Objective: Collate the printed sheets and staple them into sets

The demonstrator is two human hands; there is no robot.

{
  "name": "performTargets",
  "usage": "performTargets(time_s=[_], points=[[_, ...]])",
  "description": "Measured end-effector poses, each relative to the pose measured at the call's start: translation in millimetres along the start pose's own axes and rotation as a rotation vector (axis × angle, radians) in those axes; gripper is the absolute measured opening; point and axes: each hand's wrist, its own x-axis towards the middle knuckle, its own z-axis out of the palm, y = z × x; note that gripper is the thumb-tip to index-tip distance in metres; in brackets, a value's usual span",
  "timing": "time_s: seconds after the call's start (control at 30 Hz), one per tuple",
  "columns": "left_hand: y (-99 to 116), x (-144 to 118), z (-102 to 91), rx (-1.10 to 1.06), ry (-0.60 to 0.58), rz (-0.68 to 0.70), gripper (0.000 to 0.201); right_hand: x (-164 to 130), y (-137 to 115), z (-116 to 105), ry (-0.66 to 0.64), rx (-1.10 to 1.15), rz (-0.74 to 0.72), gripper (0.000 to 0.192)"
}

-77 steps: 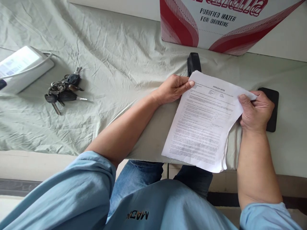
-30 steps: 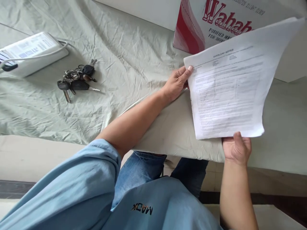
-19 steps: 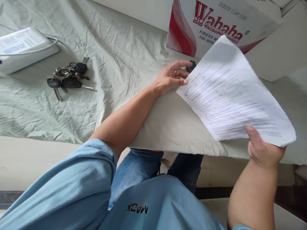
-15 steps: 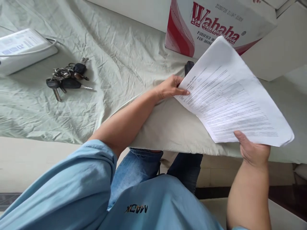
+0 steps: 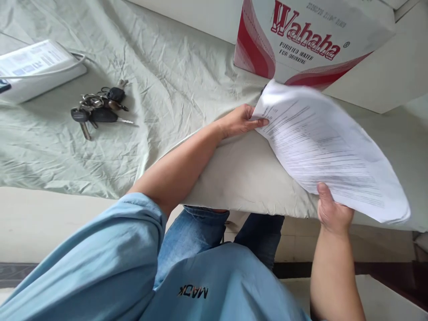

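A person in a light-blue shirt holds a sheaf of white printed paper sheets [image 5: 329, 156] above the edge of a table draped in wrinkled pale-green cloth [image 5: 160, 76]. The left hand [image 5: 240, 121] pinches the sheaf's top corner; the right hand [image 5: 332, 211] grips its lower edge, thumb on top. A bunch of dark keys [image 5: 98, 109] lies well apart; a red-and-white cardboard water box [image 5: 301, 40] stands behind.

white sheets [image 5: 331, 151] showing black print; box [image 5: 307, 40] wearing red-white swirls; cloth [image 5: 160, 80] looking pale green; sleeve [image 5: 100, 263] light blue.
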Motion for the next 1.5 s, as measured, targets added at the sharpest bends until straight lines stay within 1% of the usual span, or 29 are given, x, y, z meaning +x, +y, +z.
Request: performTargets(time_s=[0.07, 0.1, 0.17, 0.2, 0.27, 0.33, 0.4, 0.43, 0.47, 0.5, 0.53, 0.57, 0.63, 0.67, 0.73, 0.8, 0.87, 0.93, 0.97, 1.03, 1.13, 1.17, 1.23, 1.3, 1.4, 1.47, 1.5], points=[[2, -2, 3.9, -0.055, 0.040, -0.052, 0.048, -6, 0, 10, 0.052, -0.064, -0.063, 0.069], [4, -2, 5.3, -0.060, 0.048, -0.075, 0.051, -10, -1, 15, 0.068, -0.070, -0.067, 0.066], [5, -2, 6.4, -0.039, 0.076, -0.087, 0.056, -19, -5, 25, 0.080, -0.014, -0.009, 0.067], [5, -1, 6.1, -0.018, 0.094, -0.080, 0.059, -26, -7, 29, 0.080, 0.034, 0.051, 0.072], [6, 0, 4.7, 0.032, 0.124, -0.056, 0.067, -45, -10, 33, 0.052, 0.125, 0.219, 0.083], [7, 1, 2.8, 0.067, 0.117, -0.043, 0.076, -66, -10, 32, -0.018, 0.166, 0.412, 0.087], [10, 0, 1.2, 0.078, 0.085, -0.051, 0.078, -85, -7, 23, -0.110, 0.131, 0.559, 0.078], [12, 0, 0.7, 0.076, 0.066, -0.060, 0.076, -92, -4, 16, -0.170, 0.102, 0.609, 0.070], [13, -1, 0.4, 0.074, 0.044, -0.067, 0.075, -95, -1, 7, -0.206, 0.083, 0.629, 0.064], [14, -1, 0.4, 0.075, 0.020, -0.069, 0.073, -95, 2, -2, -0.191, 0.074, 0.612, 0.061], [15, -1, 0.7, 0.081, -0.007, -0.064, 0.073, -91, 4, -12, -0.125, 0.066, 0.565, 0.060], [16, 0, 1.3, 0.088, -0.036, -0.053, 0.075, -84, 6, -22, -0.034, 0.042, 0.503, 0.060], [18, 0, 3.2, 0.099, -0.085, -0.025, 0.080, -62, 7, -39, 0.123, -0.017, 0.393, 0.067], [19, 0, 4.3, 0.096, -0.105, -0.017, 0.082, -49, 7, -45, 0.154, -0.019, 0.350, 0.071], [22, 0, 6.2, 0.068, -0.131, -0.024, 0.083, -22, 6, -50, 0.134, -0.021, 0.280, 0.078], [26, -2, 7.3, 0.036, -0.156, -0.053, 0.082, 3, 4, -44, 0.022, -0.026, 0.254, 0.088], [29, -4, 8.2, 0.010, -0.185, -0.079, 0.082, 22, 2, -29, -0.082, 0.000, 0.252, 0.091], [29, -6, 9.6, -0.013, -0.203, -0.090, 0.081, 34, 0, -8, -0.144, 0.027, 0.251, 0.083], [28, -6, 10.6, -0.032, -0.192, -0.088, 0.082, 36, -1, 3, -0.168, 0.033, 0.259, 0.078], [25, -6, 13.5, -0.096, -0.121, -0.070, 0.087, 36, -2, 22, -0.213, 0.045, 0.277, 0.069], [20, -6, 17.5, -0.215, 0.029, -0.028, 0.093, 30, -2, 37, -0.193, 0.071, 0.258, 0.059], [19, -6, 18.2, -0.236, 0.062, -0.020, 0.094, 27, -1, 39, -0.168, 0.074, 0.243, 0.058], [18, -6, 18.5, -0.231, 0.085, -0.022, 0.094, 24, 1, 37, -0.104, 0.068, 0.205, 0.057], [16, -5, 17.6, -0.206, 0.055, -0.033, 0.094, 21, 1, 33, -0.027, 0.060, 0.161, 0.058], [12, -3, 16.3, -0.169, -0.047, -0.055, 0.090, 19, -2, 30, 0.051, 0.063, 0.109, 0.060], [10, -3, 16.3, -0.122, -0.124, -0.062, 0.085, 19, -6, 34, 0.032, 0.069, 0.100, 0.060], [9, -2, 16.6, -0.097, -0.154, -0.059, 0.084, 20, -8, 37, 0.003, 0.072, 0.102, 0.060]])
